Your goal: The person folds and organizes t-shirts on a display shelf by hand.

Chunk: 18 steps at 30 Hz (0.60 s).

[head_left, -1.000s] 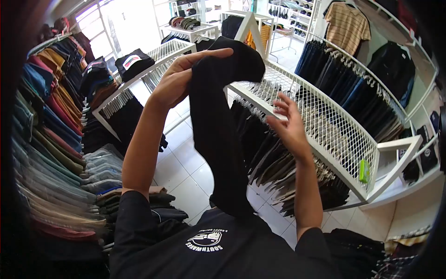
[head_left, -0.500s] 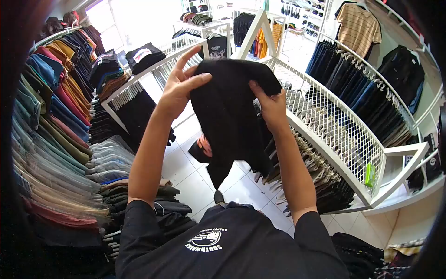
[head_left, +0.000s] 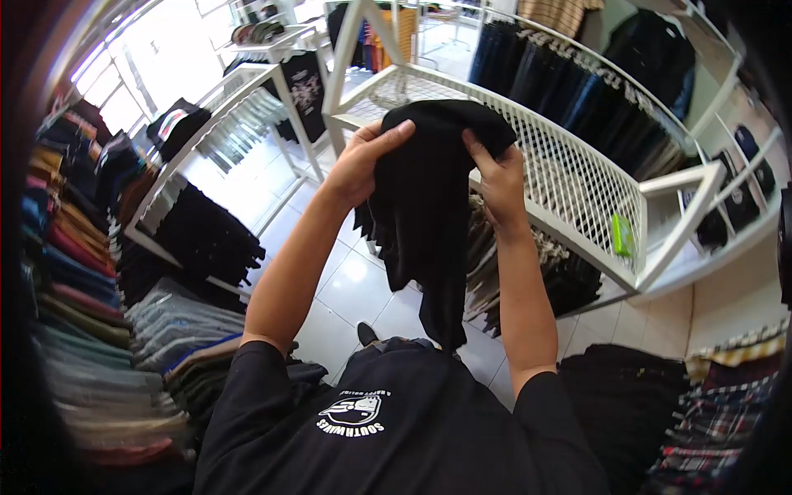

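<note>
A black cloth garment [head_left: 429, 190] hangs in folds between my two hands, in front of the white mesh-topped rack. My left hand [head_left: 363, 165] grips its upper left edge, with the thumb on top and the other fingers behind the cloth. On the upper right side, my right hand [head_left: 497, 177] pinches the same garment with the thumb over the fabric. Its lower end dangles above the tiled floor, near my waist.
The white mesh rack [head_left: 569, 173] stands ahead and right, with a green packet [head_left: 621, 235] on it. Hanging clothes [head_left: 91, 272] line the left side. Folded black clothes [head_left: 619, 379] lie at lower right, beside plaid shirts [head_left: 726, 412]. One shoe shows on the floor [head_left: 346, 285].
The view has turned, and the racks sit further left. My left hand's raised fingers have closed round the garment. The cloth now hangs lower and narrower, and its printed patch no longer shows.
</note>
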{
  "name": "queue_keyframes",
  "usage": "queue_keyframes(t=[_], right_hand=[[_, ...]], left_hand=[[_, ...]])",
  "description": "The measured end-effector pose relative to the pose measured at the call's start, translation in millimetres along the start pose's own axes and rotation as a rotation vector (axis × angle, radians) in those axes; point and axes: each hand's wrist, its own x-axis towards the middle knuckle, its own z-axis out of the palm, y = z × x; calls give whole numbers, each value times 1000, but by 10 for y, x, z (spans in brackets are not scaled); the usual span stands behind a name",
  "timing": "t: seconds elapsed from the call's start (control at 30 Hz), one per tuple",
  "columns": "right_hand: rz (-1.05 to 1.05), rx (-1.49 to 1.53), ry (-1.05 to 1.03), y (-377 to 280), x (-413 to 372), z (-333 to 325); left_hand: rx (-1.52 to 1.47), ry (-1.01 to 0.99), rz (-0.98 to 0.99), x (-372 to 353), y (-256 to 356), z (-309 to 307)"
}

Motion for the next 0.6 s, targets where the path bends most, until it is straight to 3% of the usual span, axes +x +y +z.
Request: queue_keyframes(t=[0.07, 0.13, 0.2, 0.27, 0.4, 0.43, 0.6], right_hand=[[-52, -6, -7, -72, 6, -167], [-110, -81, 45, -91, 9, -338], [-154, -160, 82, -84, -32, -493], [-136, -152, 111, -62, -78, -600], [8, -564, 54, 96, -309, -657], [-74, -607, 54, 173, -335, -635], [-96, -498, -7, 416, -421, -709]], left_hand=[[327, 26, -79, 43, -216, 129], [355, -11, -118, 206, -402, 206], [166, 53, -69, 271, -324, 423], [242, 49, 25, 365, -155, 651], [421, 23, 117, 490, 114, 885], [506, -5, 188, 502, 171, 900], [580, -23, 256, 544, 453, 821]])
